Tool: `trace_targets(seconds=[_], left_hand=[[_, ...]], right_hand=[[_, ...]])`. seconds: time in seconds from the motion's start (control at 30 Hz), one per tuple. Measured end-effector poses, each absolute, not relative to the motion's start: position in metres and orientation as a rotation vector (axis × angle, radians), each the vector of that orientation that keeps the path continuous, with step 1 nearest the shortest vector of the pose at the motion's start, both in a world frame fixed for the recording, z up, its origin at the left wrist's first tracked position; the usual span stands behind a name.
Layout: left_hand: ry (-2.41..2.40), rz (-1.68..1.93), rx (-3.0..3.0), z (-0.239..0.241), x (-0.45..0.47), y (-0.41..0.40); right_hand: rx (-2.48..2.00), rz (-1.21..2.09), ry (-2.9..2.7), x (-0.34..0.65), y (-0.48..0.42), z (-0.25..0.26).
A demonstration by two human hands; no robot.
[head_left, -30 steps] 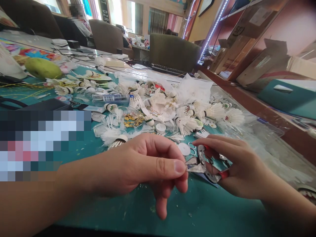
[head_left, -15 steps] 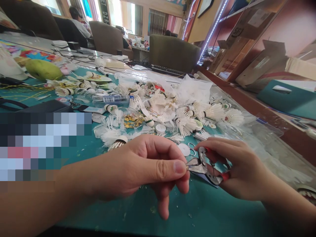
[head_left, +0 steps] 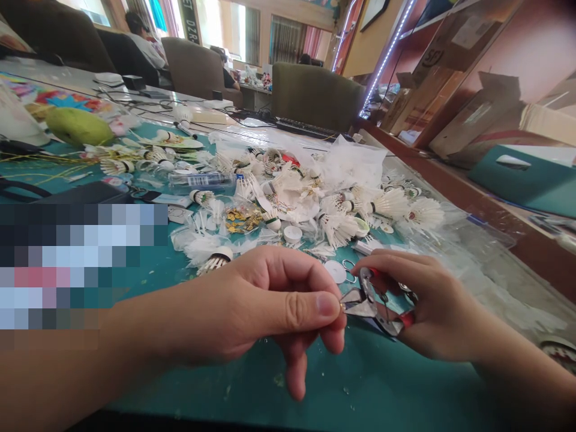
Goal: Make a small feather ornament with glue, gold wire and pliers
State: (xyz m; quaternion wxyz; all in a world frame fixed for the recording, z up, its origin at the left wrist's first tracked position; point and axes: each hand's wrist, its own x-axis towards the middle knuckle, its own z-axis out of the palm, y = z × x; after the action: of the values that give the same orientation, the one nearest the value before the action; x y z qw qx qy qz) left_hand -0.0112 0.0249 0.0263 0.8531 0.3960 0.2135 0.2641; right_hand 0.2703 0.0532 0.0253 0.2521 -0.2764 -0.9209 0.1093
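My left hand [head_left: 279, 300] pinches a tiny gold-coloured piece between thumb and forefinger; most of it is hidden by the fingertips. Small pliers [head_left: 362, 303] with red handles are gripped in my right hand [head_left: 432, 300], and their jaw tips meet the left thumb and finger at the piece. Just behind the pliers lie a white disc [head_left: 335, 272] and a metal ring [head_left: 349, 270] on the green mat [head_left: 252, 390]. A shuttlecock [head_left: 216, 260] rests beyond my left wrist.
Several shuttlecocks [head_left: 339, 228], loose feathers and clear plastic bags [head_left: 355, 165] crowd the far side of the mat. Gold charms [head_left: 243, 220] lie in a heap. A green fruit [head_left: 80, 127] sits at the left, and a teal box [head_left: 526, 177] stands on the right.
My right hand and the plier handles have shifted slightly to the left. The handles look a little closer together; my left hand stays in place.
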Motion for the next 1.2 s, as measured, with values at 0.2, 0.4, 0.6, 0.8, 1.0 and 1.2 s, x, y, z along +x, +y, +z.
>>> trace_targets(seconds=[0.2,0.4,0.6,0.8,1.0,1.2], left_hand=[[0.472,0.564,0.875,0.029,-0.010,0.027],[0.481,0.598,0.911,0.029,-0.009,0.026],[0.519,0.599,0.898,0.032,-0.010,0.025],[0.490,0.586,0.897,0.033,-0.010,0.023],[0.520,0.584,0.899,0.039,-0.006,0.022],[0.515,0.580,0.913,0.038,-0.006,0.019]], right_hand=[[-0.745,0.302,-2.504,0.270,0.053,0.025],[-0.757,0.286,-2.502,0.269,0.051,0.026],[-0.766,0.346,-2.494,0.267,0.051,0.027],[-0.776,0.377,-2.498,0.266,0.050,0.028],[-0.755,0.380,-2.504,0.265,0.051,0.025],[-0.708,0.366,-2.518,0.264,0.051,0.027]])
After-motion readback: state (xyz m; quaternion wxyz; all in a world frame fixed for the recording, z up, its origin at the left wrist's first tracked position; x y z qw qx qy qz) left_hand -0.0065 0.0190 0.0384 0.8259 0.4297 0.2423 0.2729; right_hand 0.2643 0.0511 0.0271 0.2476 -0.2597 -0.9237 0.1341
